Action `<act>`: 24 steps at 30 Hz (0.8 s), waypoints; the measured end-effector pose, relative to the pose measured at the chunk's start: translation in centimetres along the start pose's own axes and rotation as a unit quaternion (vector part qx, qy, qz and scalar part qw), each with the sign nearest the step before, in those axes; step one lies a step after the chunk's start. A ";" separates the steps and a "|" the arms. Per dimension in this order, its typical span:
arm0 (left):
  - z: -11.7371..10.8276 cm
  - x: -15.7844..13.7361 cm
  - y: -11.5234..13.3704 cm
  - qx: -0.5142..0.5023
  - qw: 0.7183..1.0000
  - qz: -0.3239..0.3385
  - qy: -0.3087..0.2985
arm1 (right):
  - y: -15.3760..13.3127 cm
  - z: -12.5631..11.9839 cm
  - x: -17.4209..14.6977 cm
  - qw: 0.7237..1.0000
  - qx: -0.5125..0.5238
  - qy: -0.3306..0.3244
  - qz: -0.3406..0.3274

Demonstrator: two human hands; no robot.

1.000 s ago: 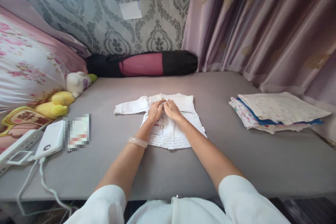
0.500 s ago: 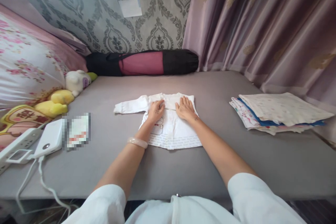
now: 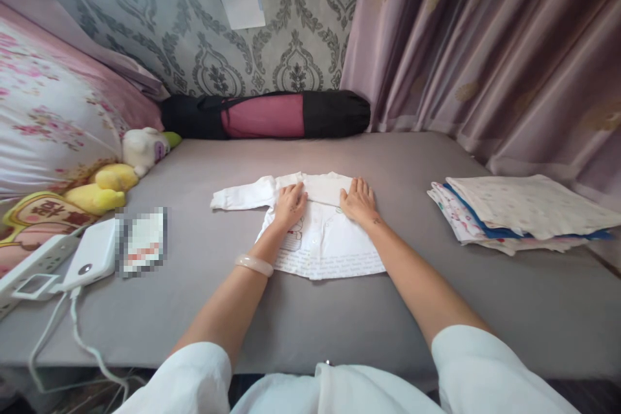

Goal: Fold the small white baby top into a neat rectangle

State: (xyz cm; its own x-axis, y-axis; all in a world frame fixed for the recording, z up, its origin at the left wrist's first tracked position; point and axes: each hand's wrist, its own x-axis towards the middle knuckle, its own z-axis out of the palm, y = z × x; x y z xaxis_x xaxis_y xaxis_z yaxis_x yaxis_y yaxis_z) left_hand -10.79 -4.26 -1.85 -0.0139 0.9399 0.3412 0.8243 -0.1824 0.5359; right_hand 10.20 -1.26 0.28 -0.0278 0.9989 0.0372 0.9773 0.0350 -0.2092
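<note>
A small white buttoned baby shirt point(image 3: 315, 252) lies front up on the grey bed surface, with print along its hem and a drawing on its chest. One sleeve point(image 3: 242, 195) stretches out to the left; the other sleeve point(image 3: 327, 189) is folded flat across the chest. My left hand point(image 3: 290, 204) rests on the upper chest, over the folded sleeve's end, its fingers laid down on the cloth. At the shirt's right shoulder edge, my right hand point(image 3: 359, 199) presses flat with fingers extended. Part of the chest drawing is hidden by my left hand.
To the right lies a stack of folded clothes point(image 3: 524, 207). A power bank point(image 3: 92, 252) with cables and a power strip point(image 3: 41, 265) are at the left, near plush toys point(image 3: 104, 187). A black and pink roll bag point(image 3: 264, 115) lies along the wall.
My right hand has slid rightward along the folded sleeve to the shirt's edge, and the sleeve shows flatter. My left hand has stayed nearly in place.
</note>
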 end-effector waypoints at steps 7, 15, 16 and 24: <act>-0.1 0.1 0.2 0.018 1.000 -0.006 -0.010 | -0.1 -0.1 0.4 1.000 -0.019 -0.017 0.014; -0.6 -0.7 2.0 0.069 0.995 0.067 -0.013 | -1.6 -0.7 0.9 0.997 -0.019 -0.029 -0.064; -0.7 -0.8 2.2 0.076 0.994 0.075 -0.035 | -1.7 -0.5 0.9 0.997 -0.018 -0.031 -0.067; -0.8 -0.9 2.5 0.096 0.990 0.060 -0.086 | -1.1 0.1 1.2 0.996 -0.025 -0.050 -0.063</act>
State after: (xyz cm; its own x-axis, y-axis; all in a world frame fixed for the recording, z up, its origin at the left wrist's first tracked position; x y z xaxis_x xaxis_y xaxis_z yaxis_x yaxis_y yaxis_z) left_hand -9.15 -5.78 -0.20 0.1733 0.9530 0.2486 0.9067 -0.2529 0.3374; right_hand 9.04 -0.10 0.45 -0.1693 0.9848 -0.0378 0.9737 0.1612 -0.1607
